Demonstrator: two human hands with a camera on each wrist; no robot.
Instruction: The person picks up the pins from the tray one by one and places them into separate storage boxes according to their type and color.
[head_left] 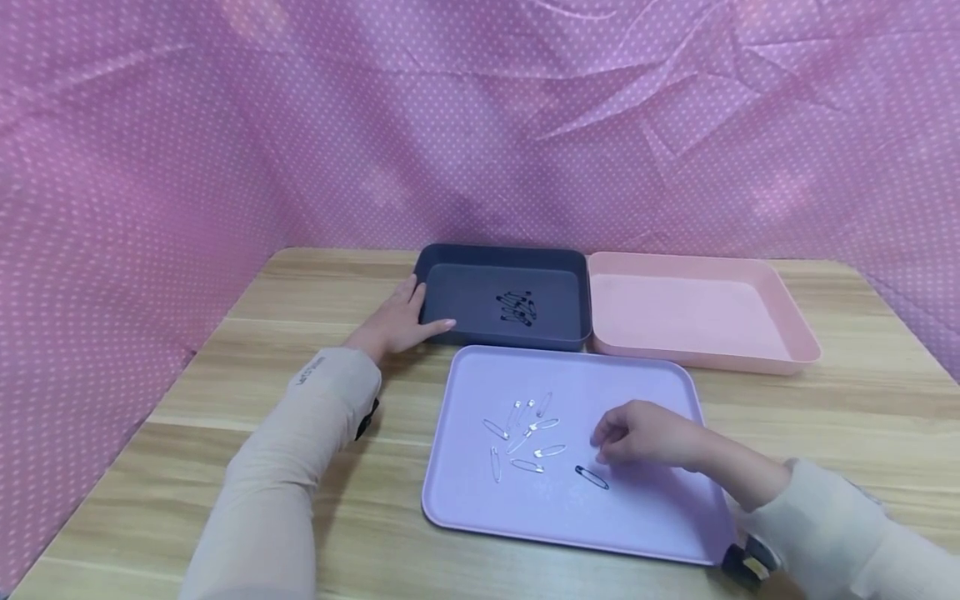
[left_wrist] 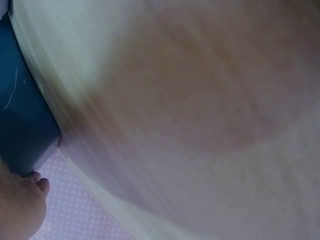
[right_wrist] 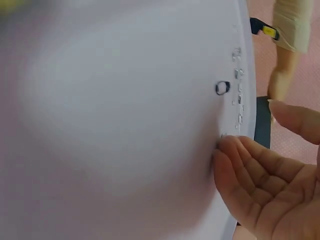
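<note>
the left hand [head_left: 396,321] lies flat against the near left corner of the dark blue tray [head_left: 450,287], fingers straight and spread along its wall, thumb along the front edge, gripping nothing. inside that tray, a little right of centre, sits a small heap of black safety pins [head_left: 516,307]. at three o'clock from it, touching side to side, is the pink tray [head_left: 780,333]. at six o'clock from the blue one lies the lilac tray [head_left: 645,517], and over its middle hovers the right hand [head_left: 643,433], fingers loosely curled and pointing toward nine o'clock, holding nothing that i can see; the right wrist view shows the palm open and bare. just at seven o'clock from those fingertips lies a single black safety pin [head_left: 592,477], close but not touched. further toward nine o'clock a scatter of silver safety pins [head_left: 525,429] lies on the lilac surface. everything rests on a wooden table [head_left: 300,500], with pink dotted cloth [head_left: 225,125] hanging behind and to the sides. the left wrist view is mostly blur.
</note>
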